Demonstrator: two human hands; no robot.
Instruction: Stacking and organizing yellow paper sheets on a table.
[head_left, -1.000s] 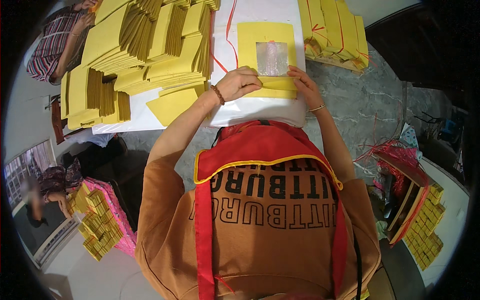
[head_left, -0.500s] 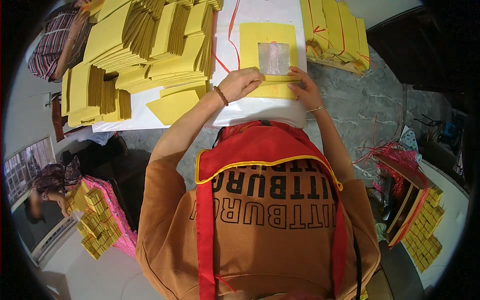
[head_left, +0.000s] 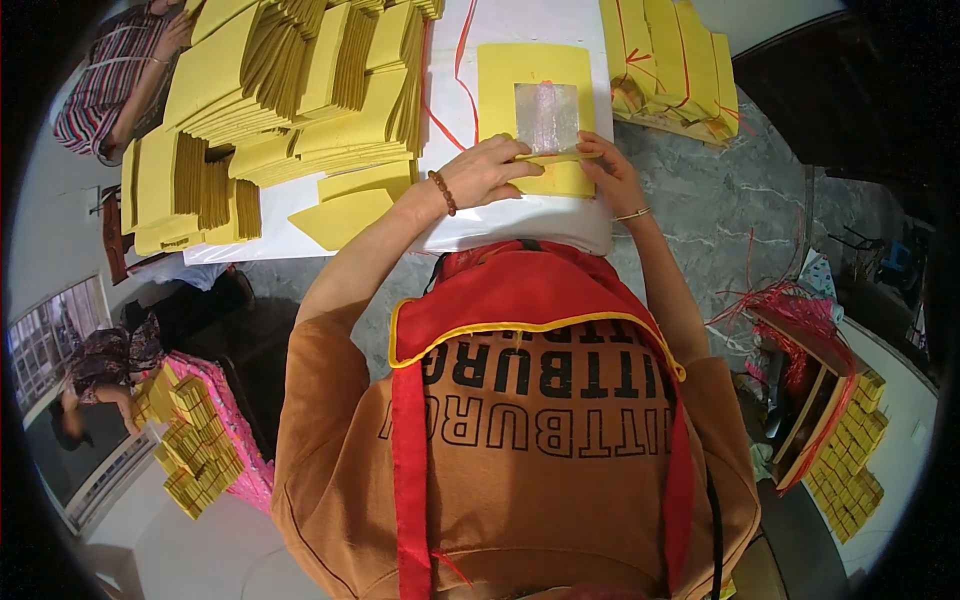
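My left hand (head_left: 488,172): fingers parted, on the near fold (head_left: 558,159)
My right hand (head_left: 613,175): at its right end, equally close — grip, I cannot tell
Yellow sheet (head_left: 496,95): mostly beyond both, long axis near–far

White tabletop (head_left: 540,20) lies open beyond the yellow sheet (head_left: 496,85); folded stacks (head_left: 320,85) block the left.

Paper stacks (head_left: 290,110) lie left of the sheet (head_left: 498,100) on the table (head_left: 520,222), bundles (head_left: 672,60) to its right.
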